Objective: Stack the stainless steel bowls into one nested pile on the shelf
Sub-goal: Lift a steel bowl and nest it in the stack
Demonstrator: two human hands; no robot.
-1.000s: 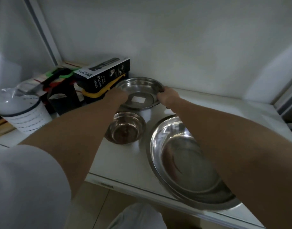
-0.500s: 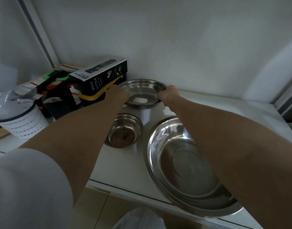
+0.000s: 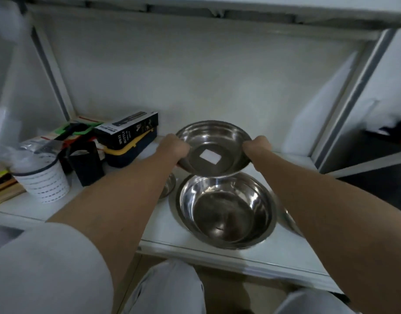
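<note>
We hold the mid bowl (image 3: 214, 148) by its rim, left hand (image 3: 175, 147) closed on the left edge, right hand (image 3: 257, 147) closed on the right edge; it hangs clear of the shelf (image 3: 170, 232), tilted toward us, above the back rim of the big bowl (image 3: 225, 209), which sits near the shelf's front edge; the small bowl (image 3: 168, 189) lies just left of it, mostly hidden under our left forearm.

What could go wrong, as we judge it: the tilt could make the mid bowl catch on the big one's rim and skid instead of seating; polished steel held only at the rim may slip; a hard drop could push the big bowl toward the front edge, which is close; our left forearm could knock the small bowl as we lower.

The shelf is a white, smooth board in a white frame with a pale back wall; at its left end stand a box (image 3: 129, 129), a white cup (image 3: 44, 181) and mixed clutter; another shelf board runs overhead.
</note>
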